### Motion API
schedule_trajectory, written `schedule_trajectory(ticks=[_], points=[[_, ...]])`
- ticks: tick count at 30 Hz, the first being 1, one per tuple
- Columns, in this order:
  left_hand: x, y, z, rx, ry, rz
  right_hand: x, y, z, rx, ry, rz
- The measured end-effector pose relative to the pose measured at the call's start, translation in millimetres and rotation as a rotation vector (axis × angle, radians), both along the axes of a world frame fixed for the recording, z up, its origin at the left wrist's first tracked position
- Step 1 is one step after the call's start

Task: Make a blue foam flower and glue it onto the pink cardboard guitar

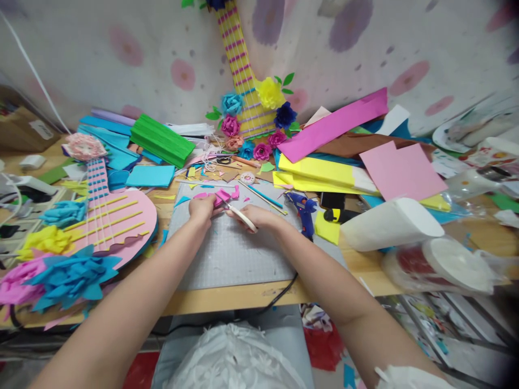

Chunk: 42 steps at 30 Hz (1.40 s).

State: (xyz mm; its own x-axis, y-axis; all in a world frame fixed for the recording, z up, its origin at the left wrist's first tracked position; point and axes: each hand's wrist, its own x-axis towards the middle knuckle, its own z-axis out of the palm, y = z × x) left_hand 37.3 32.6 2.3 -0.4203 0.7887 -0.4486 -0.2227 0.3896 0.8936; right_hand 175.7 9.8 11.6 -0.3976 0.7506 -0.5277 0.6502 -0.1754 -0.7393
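My left hand (203, 206) pinches a piece of bright pink paper (222, 195) above the grey cutting mat (239, 265). In my right hand (259, 217) is a pair of scissors (245, 218) with pale handles, its blades pointing at the pink paper by my left fingers. Whether the blades touch the paper I cannot tell. More pink scraps lie just beyond the hands. A blue stick (265, 195) and a small roll of tape (247, 178) rest at the mat's far side. To the right stands a blue glue gun (300, 210).
A pink paper guitar (121, 216) with large paper flowers lies at left. Against the wall leans a yellow one (239, 65). Folded coloured paper (162, 141) lines the back. On the right are a white roll (391, 224) and a plastic-wrapped tub (438, 265).
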Motion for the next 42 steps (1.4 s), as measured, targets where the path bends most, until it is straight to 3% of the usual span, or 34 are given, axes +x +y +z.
schedule_trajectory(ticks=[9,13,21,24,27,31,35,42], points=[[2,1,3.8,-0.025,0.018,0.059,3,1,-1.9,-0.057,0.031,-0.04],[3,-1,1.1,-0.014,0.009,0.057,8,2,-1.8,-0.123,0.182,0.005],[-13,-19,11.2,0.209,0.066,0.042,24,-7,8.3,-0.414,0.434,0.113],[-15,-21,16.2,0.322,-0.043,-0.041,32,-10,14.2,-0.242,0.499,0.122],[-9,-18,12.3,0.356,-0.197,-0.206,36,-10,18.2,0.102,0.452,0.028],[5,-13,0.7,0.325,-0.322,-0.279,38,-12,19.1,0.488,0.1,-0.07],[9,-13,-1.3,0.307,-0.368,-0.32,39,-18,17.6,0.584,-0.253,-0.09],[2,-15,6.1,0.396,-0.409,-0.266,39,-27,13.3,0.632,-0.368,-0.045]])
